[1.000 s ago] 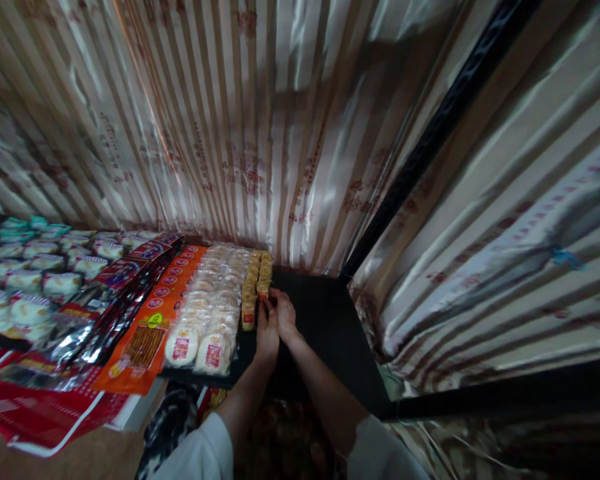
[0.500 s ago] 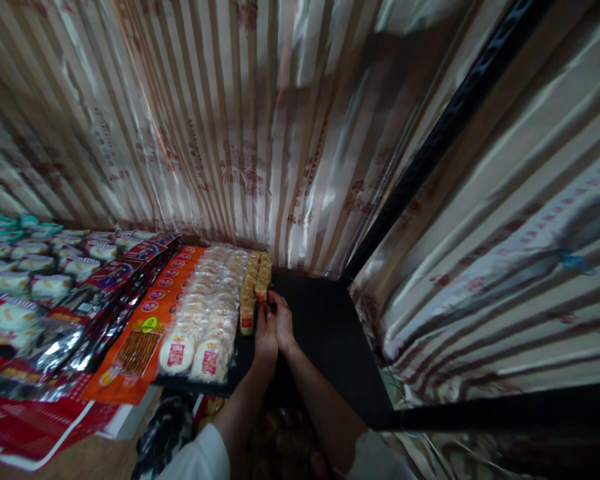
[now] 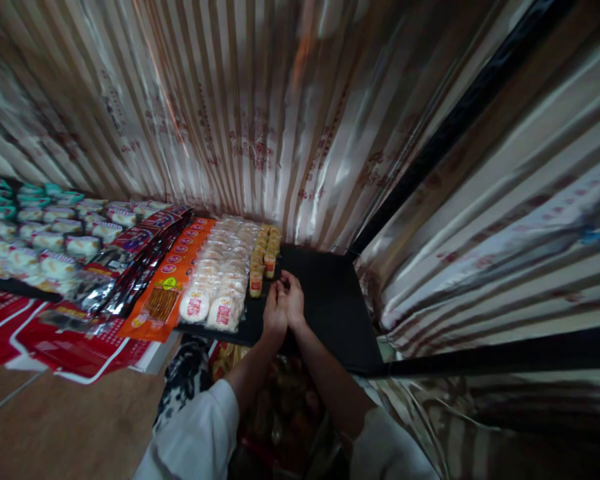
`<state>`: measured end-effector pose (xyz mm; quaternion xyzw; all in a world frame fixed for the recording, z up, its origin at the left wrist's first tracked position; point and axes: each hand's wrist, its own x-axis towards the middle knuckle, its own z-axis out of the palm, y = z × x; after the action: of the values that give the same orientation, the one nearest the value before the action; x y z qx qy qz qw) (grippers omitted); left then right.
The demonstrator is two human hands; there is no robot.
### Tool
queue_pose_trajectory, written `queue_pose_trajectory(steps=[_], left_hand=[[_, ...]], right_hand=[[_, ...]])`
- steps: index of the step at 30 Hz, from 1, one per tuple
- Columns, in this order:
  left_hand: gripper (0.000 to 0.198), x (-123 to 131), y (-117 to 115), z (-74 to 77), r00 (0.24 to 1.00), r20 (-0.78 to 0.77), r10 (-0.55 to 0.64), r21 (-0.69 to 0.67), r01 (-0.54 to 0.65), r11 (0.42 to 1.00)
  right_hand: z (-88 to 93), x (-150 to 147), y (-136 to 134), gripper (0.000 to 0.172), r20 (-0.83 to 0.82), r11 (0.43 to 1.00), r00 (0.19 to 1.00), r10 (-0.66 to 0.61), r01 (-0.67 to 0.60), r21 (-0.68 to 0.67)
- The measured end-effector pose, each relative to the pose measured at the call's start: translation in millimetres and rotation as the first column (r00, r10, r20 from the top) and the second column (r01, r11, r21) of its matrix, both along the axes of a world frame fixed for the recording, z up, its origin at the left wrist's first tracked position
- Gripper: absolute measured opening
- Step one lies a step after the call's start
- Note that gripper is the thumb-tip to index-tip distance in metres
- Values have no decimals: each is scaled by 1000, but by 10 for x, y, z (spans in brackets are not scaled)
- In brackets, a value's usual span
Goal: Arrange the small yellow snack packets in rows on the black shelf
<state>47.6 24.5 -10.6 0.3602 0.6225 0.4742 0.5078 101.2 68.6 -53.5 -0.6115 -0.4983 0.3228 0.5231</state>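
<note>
My left hand (image 3: 275,315) and my right hand (image 3: 295,303) are side by side over the black shelf (image 3: 327,300), touching each other. Both have their fingers drawn together and bent inward; anything between them is hidden. Just beyond the fingertips, to the left, stand two tight rows of small yellow packets (image 3: 257,280) with red labels. The right row ends farther back than the left one. Left of these lie two rows of round white crackers (image 3: 224,312) in clear wrap with red labels.
Left of the crackers lie orange snack bags (image 3: 159,303), dark shiny bags (image 3: 125,283), and many white packets (image 3: 57,265). A black post (image 3: 405,193) rises at the shelf's back right corner. Striped plastic sheeting (image 3: 260,133) hangs behind. Below are wrapped goods (image 3: 285,407) and red bags (image 3: 75,343).
Both hands have drawn back slightly and to the right, away from the near end of the right yellow row. The view has tilted down, showing more floor and the goods below.
</note>
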Motion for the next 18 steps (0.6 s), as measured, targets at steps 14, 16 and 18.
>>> queue_pose_trajectory(steps=[14,16,18], left_hand=[[36,-461,-1654,-339,996,-88,-19,86,26,996],[34,-595,-1703,-488,987,-163,-8,-3,8,1000],[33,-711,-1663,-624,964,-264,-27,-96,2,995]], right_hand=[[-132,-180,-1665,32,138,948,938,316,-315,-30],[-228,-279,-1782,33,216,930,905,367,-355,-93],[-320,-386,-1812,35,282,916,873,398,-364,-168]])
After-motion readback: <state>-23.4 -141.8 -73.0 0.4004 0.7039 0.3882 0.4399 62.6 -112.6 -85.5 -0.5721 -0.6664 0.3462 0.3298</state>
